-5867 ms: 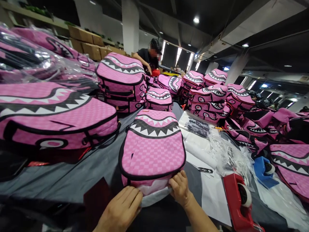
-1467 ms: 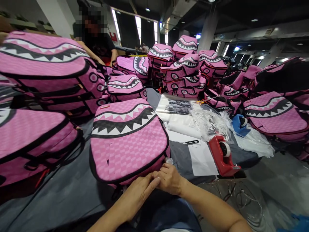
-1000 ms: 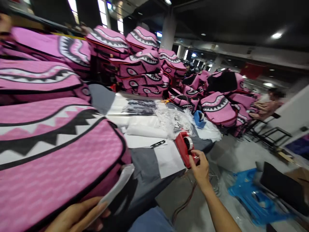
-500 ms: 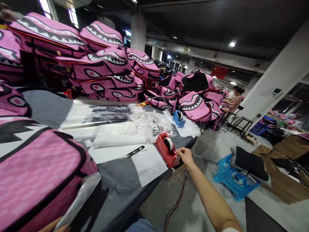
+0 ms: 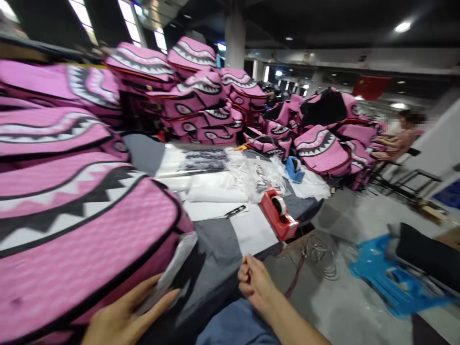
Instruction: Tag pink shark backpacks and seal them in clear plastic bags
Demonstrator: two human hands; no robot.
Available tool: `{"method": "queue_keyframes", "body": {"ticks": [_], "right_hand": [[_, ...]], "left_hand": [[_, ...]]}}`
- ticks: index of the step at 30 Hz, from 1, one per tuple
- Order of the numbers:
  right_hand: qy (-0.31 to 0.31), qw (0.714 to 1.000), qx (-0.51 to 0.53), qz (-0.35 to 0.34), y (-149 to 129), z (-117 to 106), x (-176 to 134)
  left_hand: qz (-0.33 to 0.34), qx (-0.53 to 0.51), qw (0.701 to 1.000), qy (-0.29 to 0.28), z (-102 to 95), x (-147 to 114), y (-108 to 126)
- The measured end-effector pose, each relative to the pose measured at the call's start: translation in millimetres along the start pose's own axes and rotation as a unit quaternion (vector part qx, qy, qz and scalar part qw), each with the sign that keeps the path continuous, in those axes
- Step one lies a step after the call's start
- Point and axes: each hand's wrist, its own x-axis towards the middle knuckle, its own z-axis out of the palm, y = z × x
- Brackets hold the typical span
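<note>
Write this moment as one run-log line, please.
left hand: holding white sheet along pink backpack | right hand: closed, contents unclear | red tape dispenser: on table, apart from right hand

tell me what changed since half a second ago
The right hand has left the red tape dispenser and drawn back toward the camera, fingers closed; I can't tell if it holds tape. The left hand stays at the white wrapping by the near backpack.

Blue garment (image 5: 235,327) worn below (right forearm (image 5: 287,316) bare).
</note>
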Motion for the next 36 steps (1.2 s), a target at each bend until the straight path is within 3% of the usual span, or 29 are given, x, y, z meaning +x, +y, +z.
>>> {"method": "queue_keyframes", "body": {"ticks": [2,4,6,9,13,17,23,27,30,32,34,36], "right_hand": [[-0.124,0.990,0.035,0.064,15.3,39.7,-14.9],[-0.211,0.975,0.039,0.064,24.5,68.6,-22.3],[-0.243,0.970,0.009,0.019,31.2,87.8,-20.0],[-0.236,0.971,-0.027,-0.026,42.7,103.5,-7.2],[-0.218,0.974,-0.046,-0.025,61.0,110.3,3.6],[-0.257,0.964,-0.073,-0.014,70.6,106.9,4.0],[-0.309,0.941,-0.102,0.090,56.7,107.2,16.3],[-0.331,0.924,-0.135,0.132,44.7,119.5,25.2],[-0.287,0.938,-0.144,0.126,45.8,123.6,19.3],[-0.254,0.951,-0.120,0.125,47.6,119.5,9.2],[-0.259,0.954,-0.044,0.145,45.6,111.7,-1.8],[-0.301,0.930,0.077,0.198,39.1,104.4,-9.4]], "left_hand": [[-0.017,-0.033,0.999,-0.023,-5.2,-2.8,13.7],[-0.016,-0.055,0.998,-0.033,-7.2,-3.9,22.9],[-0.007,-0.063,0.998,-0.027,-6.2,-5.4,26.6],[0.007,-0.064,0.998,0.000,-0.4,-8.0,25.5],[0.019,-0.076,0.996,0.052,7.4,-7.4,20.4],[0.043,-0.108,0.991,0.070,6.7,-4.3,15.7],[0.060,-0.119,0.991,0.022,2.2,-1.8,8.3],[0.090,-0.110,0.989,0.036,4.7,-0.6,2.1],[0.139,-0.075,0.984,0.078,6.6,0.8,0.2],[0.175,-0.049,0.977,0.112,7.6,1.6,-0.1],[0.191,-0.034,0.972,0.135,8.7,1.7,0.0],[0.188,-0.034,0.972,0.138,9.6,0.6,1.0]]}}
